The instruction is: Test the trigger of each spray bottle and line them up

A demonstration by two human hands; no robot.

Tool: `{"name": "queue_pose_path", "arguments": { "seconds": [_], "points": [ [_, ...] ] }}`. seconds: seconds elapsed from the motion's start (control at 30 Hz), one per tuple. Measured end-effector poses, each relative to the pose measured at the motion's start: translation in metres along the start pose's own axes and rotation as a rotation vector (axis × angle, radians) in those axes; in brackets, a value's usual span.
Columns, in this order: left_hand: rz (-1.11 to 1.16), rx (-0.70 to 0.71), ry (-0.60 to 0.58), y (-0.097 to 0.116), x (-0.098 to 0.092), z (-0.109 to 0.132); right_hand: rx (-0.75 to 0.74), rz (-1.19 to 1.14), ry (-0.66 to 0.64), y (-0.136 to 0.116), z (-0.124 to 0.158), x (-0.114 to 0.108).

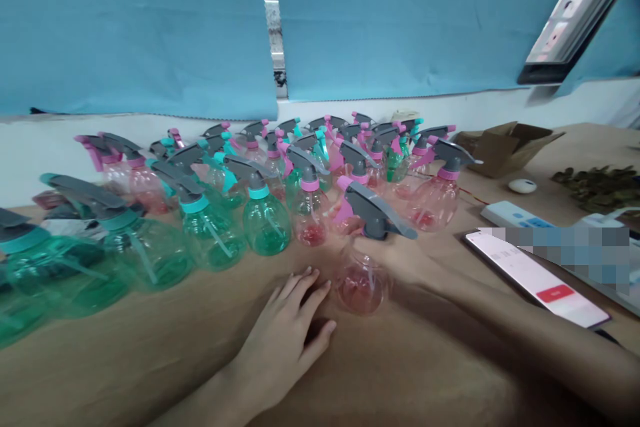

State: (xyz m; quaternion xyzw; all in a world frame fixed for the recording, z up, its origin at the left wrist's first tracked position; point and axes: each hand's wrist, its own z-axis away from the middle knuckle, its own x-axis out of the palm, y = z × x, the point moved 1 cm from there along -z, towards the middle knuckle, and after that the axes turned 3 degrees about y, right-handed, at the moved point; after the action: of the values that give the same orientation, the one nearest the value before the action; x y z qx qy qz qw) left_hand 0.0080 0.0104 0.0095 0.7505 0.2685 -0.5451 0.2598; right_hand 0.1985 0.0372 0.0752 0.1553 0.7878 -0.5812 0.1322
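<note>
My left hand (280, 327) rests on the brown table surface with its fingers stretched and apart, holding nothing. Just beyond its fingertips is a clear pink spray bottle (363, 283) with a grey sprayer head (373, 210) and pink trigger. Reaching in from the right, my right hand (353, 223) is curled round the neck of this bottle, below the head. The sprayer hides part of that hand, and its fingers are blurred. Close behind stand another pink spray bottle (311, 217) and a green spray bottle (267, 223).
Several more green and pink spray bottles crowd the left and back, including a green one (150, 257). On the right lie a phone (540, 277), a white power strip (515, 217) and a small white object (523, 185). An open cardboard box (505, 147) stands behind.
</note>
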Motion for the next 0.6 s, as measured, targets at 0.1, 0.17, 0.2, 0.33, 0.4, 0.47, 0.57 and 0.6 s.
{"name": "queue_pose_path", "arguments": {
  "seconds": [0.1, 0.17, 0.2, 0.33, 0.4, 0.47, 0.57, 0.6],
  "points": [
    [-0.008, -0.003, 0.002, -0.0005, 0.0008, 0.0010, 0.039, 0.026, 0.034, 0.0047, 0.0006, -0.0001],
    [-0.014, -0.001, 0.004, -0.0011, 0.0014, 0.0016, 0.094, 0.067, 0.061, 0.0059, 0.0015, -0.0006],
    [-0.015, 0.000, 0.006, -0.0013, 0.0016, 0.0018, 0.124, 0.088, 0.072, 0.0059, 0.0020, -0.0008],
    [-0.016, 0.000, 0.004, -0.0016, 0.0016, 0.0019, 0.170, 0.138, 0.077, 0.0027, 0.0037, -0.0015],
    [-0.017, -0.001, 0.000, -0.0012, 0.0014, 0.0019, 0.166, 0.145, 0.074, 0.0014, 0.0040, -0.0019],
    [-0.019, -0.003, 0.000, -0.0008, 0.0014, 0.0020, 0.164, 0.141, 0.070, 0.0014, 0.0038, -0.0022],
    [-0.012, 0.000, 0.012, -0.0006, 0.0019, 0.0020, 0.126, 0.104, 0.076, 0.0029, 0.0026, -0.0024],
    [-0.008, 0.000, 0.016, -0.0007, 0.0021, 0.0020, 0.107, 0.086, 0.074, 0.0037, 0.0021, -0.0022]
  ]
}}
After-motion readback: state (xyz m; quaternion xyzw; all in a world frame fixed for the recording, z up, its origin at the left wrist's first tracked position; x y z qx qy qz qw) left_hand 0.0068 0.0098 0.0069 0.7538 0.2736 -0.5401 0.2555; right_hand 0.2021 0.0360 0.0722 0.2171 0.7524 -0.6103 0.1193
